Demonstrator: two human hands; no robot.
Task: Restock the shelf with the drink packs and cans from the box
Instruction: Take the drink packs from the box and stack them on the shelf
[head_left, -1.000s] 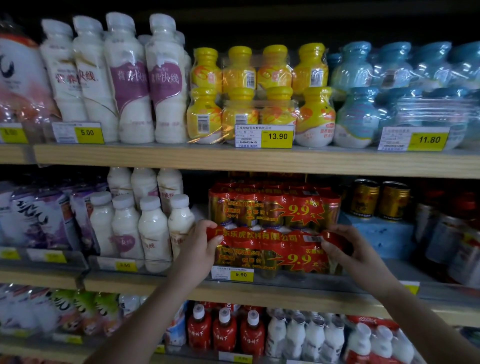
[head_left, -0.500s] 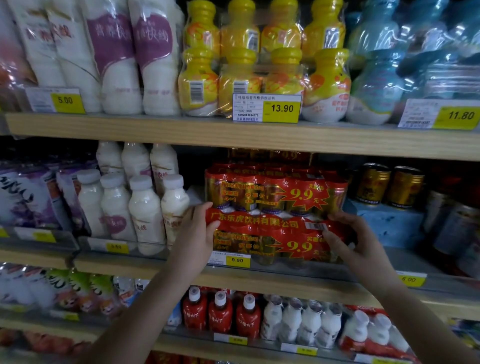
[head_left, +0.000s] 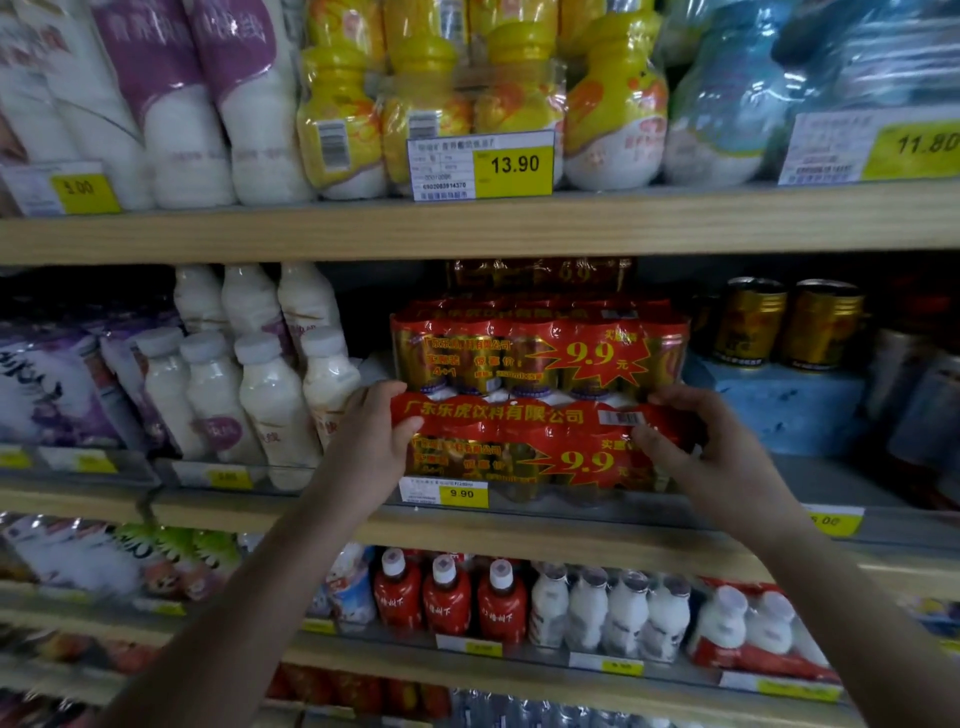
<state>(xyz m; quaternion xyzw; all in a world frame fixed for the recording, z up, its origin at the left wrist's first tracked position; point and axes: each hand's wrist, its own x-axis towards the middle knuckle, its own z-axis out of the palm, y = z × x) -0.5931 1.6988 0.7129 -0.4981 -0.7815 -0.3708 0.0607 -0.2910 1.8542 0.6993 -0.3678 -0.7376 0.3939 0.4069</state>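
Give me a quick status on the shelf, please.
Left hand and right hand gripping front red can pack by its ends. Second pack behind. White bottles close left.

Dim, bluish light; upper frame brightest, lower corners dark; wide-angle bending and blur toward edges, centre fairly sharp
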